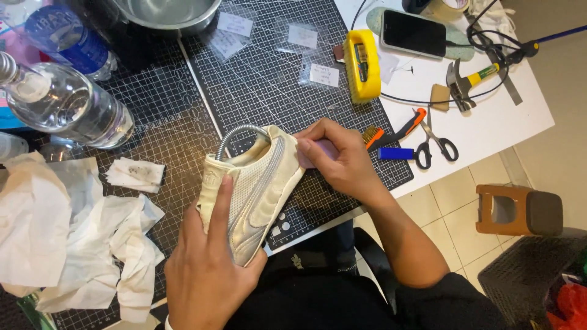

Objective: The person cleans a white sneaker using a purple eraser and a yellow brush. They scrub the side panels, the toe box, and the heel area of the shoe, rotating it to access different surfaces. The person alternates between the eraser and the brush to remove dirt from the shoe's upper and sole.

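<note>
A cream and silver sneaker [260, 189] lies on its side on the black cutting mat [269, 79] near the table's front edge. My left hand [211, 269] grips it from below, the forefinger stretched along its heel. My right hand [339, 159] presses a small pale purple pad [315, 153] against the sole edge near the toe. A flexible metal hose [235, 135] curves out of the shoe's opening.
Crumpled white wipes [79, 244] lie left. Clear bottles [67, 104] and a steel bowl [171, 15] stand at the back. A yellow brush [361, 64], phone [414, 33], hammer [471, 79], scissors [435, 143], blue lighter [395, 153] sit right. A brown stool [516, 211] is on the floor.
</note>
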